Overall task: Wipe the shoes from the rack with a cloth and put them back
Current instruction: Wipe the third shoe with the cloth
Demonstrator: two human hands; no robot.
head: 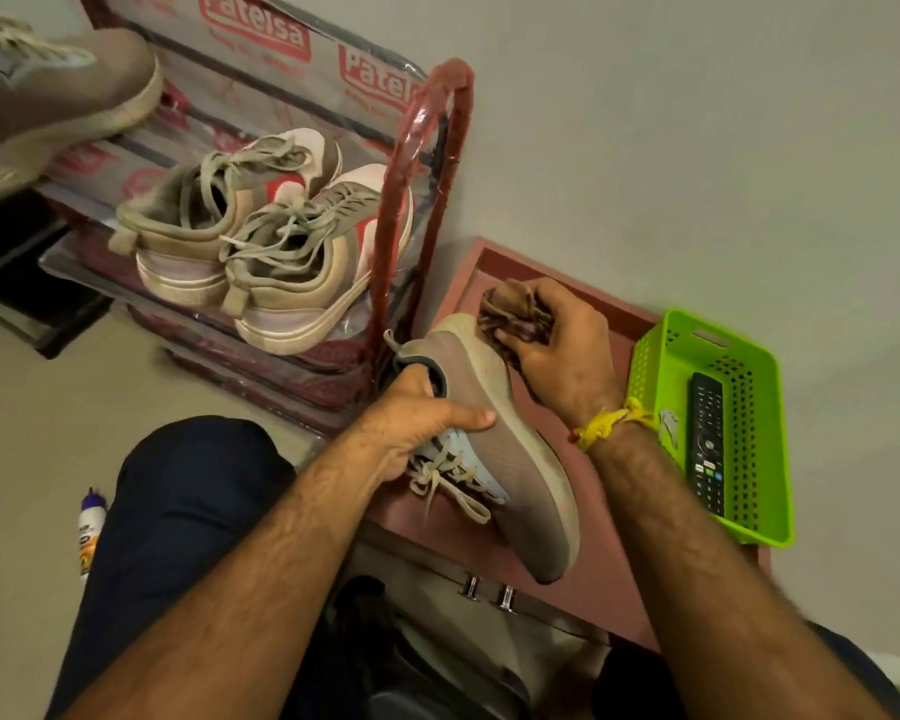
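The reddish-brown cabinet top is largely taken up: a grey shoe is held tilted across its middle, and a green basket holding a remote control stands at its right edge against the wall. A strip of bare top is left between shoe and basket, partly crossed by the right forearm. On the left, passage is barred by the red rack post. The middle shelf is filled by a pair of sneakers; the upper shelf is open right of a brown shoe.
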